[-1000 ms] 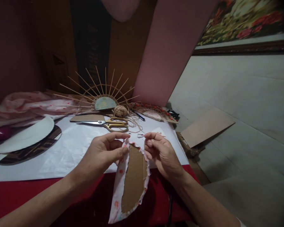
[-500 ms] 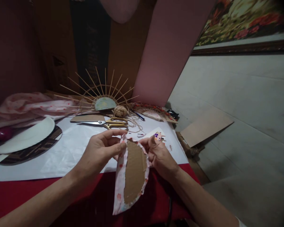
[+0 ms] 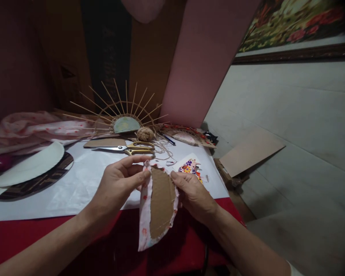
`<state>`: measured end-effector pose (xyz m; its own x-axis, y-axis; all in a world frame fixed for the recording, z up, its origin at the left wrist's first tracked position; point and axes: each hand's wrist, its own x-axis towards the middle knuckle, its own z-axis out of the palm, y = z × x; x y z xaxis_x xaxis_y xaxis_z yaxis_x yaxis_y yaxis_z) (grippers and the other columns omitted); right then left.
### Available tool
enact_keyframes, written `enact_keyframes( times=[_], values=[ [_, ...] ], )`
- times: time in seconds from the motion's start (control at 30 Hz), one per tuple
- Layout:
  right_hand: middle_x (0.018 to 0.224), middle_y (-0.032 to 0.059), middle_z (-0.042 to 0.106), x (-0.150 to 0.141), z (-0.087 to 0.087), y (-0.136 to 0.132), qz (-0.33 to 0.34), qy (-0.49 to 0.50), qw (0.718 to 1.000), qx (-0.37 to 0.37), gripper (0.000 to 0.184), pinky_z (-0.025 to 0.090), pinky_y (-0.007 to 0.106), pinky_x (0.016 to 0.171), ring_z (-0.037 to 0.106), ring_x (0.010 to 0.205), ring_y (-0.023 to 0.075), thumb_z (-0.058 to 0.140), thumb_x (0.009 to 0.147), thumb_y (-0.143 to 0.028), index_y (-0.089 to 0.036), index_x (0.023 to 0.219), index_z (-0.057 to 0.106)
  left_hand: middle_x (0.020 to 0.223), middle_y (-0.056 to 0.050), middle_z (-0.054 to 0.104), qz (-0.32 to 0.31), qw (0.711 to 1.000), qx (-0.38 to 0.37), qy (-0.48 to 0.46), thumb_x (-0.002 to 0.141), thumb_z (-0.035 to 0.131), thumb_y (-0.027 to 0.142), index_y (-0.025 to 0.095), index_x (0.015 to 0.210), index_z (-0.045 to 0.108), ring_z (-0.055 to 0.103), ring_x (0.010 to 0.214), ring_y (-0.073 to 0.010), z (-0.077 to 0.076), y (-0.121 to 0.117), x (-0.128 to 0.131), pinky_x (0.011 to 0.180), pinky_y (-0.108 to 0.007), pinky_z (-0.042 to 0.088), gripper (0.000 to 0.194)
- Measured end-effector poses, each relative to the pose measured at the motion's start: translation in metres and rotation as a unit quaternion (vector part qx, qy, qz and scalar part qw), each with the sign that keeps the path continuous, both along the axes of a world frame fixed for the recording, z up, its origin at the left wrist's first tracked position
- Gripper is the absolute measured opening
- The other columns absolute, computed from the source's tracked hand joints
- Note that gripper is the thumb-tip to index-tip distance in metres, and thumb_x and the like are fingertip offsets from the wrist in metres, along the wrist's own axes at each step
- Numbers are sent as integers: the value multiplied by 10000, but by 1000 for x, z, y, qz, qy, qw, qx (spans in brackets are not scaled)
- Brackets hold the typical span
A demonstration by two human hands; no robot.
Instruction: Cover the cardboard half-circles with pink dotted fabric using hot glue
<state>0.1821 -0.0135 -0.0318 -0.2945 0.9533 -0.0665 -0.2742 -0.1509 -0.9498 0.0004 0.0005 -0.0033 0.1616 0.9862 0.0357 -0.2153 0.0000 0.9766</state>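
Plainly, through the head camera I see the left hand (image 3: 119, 180) pinching the cloth (image 3: 144, 218) at the top corner of the half-round card (image 3: 162, 207), while the right hand (image 3: 197, 197) grips its curved rim — both sets of fingers closed on the piece, held up over the table's (image 3: 74, 191) near edge. Folding looks mostly done: cloth wraps the rim, leaving the middle bare — whether the top folds are fixed, I can't tell. Scissors (image 3: 122, 148) lie towards the far edge.
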Motion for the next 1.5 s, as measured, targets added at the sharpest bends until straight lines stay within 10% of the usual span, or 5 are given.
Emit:
enact_keyframes(
  times=[0.3, 0.47, 0.63, 1.0, 1.5],
  values=[
    [467, -71, 397, 1, -5, 2, -84, -86, 993, 16, 509, 192, 183, 350, 286, 384, 36, 705, 690, -599, -167, 546, 477, 670, 12, 705, -8, 1000, -8, 12, 713, 755, 240, 181, 993, 668, 579, 561, -103, -9, 3, 5, 488, -194, 460, 298],
    [438, -50, 446, 2, -2, 1, -51, -91, 994, 19, 671, 228, 189, 327, 337, 335, 55, 404, 736, -808, -164, 620, 552, 695, 6, 699, -4, 1000, -16, 15, 717, 751, 247, 177, 1008, 662, 581, 596, -108, -13, 2, 6, 505, -193, 461, 312],
    [670, -27, 601, -2, 2, -2, -8, -48, 999, 20, 432, 423, 191, 532, 511, 547, 77, 802, 624, -502, -155, 792, 605, 701, -1, 698, -3, 1000, -21, 4, 689, 772, 245, 169, 1002, 658, 593, 623, -127, -10, 2, 7, 542, -220, 484, 342],
    [752, -1, 637, 2, -1, -6, 48, 6, 999, -17, 251, 470, 268, 661, 598, 665, 125, 769, 709, -299, -150, 859, 633, 717, -46, 639, -109, 987, -104, -51, 819, 619, 367, 135, 761, 701, 546, 634, -135, -3, 10, -3, 572, -241, 439, 253],
    [749, 4, 652, 0, -1, -6, 31, 0, 999, -19, 232, 476, 273, 651, 622, 681, 142, 761, 706, -271, -146, 859, 640, 568, 7, 559, -80, 992, -91, -28, 768, 660, 267, 117, 647, 672, 466, 450, -75, -5, 12, -1, 420, -191, 377, 193]
  ],
)
